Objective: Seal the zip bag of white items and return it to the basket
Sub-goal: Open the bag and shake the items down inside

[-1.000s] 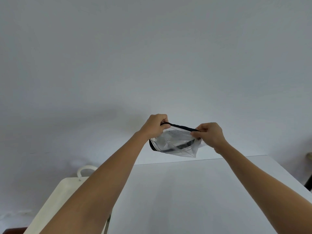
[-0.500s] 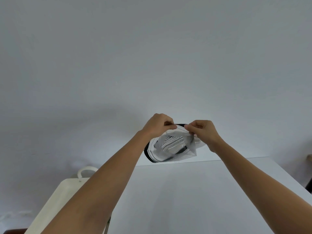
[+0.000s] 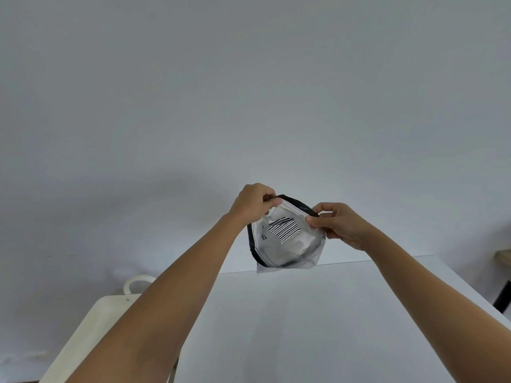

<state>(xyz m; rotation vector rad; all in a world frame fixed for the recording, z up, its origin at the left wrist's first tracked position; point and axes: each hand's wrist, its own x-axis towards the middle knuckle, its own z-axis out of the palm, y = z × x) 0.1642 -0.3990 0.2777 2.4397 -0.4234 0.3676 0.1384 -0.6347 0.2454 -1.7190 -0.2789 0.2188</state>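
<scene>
A clear zip bag (image 3: 287, 244) with a black edge hangs in the air above the far edge of a white table (image 3: 318, 322). Inside it I see white items and a black-striped label. My left hand (image 3: 253, 203) pinches the bag's top left corner. My right hand (image 3: 338, 223) pinches the top edge on the right. The bag's mouth faces up and bulges between the two hands. No basket shows in the head view.
A cream-coloured flat surface (image 3: 91, 335) with a loop handle (image 3: 135, 283) sits low on the left, beside the table. A plain wall fills the background. At the far right edge there is a dark leg and a wooden piece (image 3: 503, 283).
The bag has swung down so its face with the striped label shows. My right hand slid along the top edge toward the left hand, then back to the right.
</scene>
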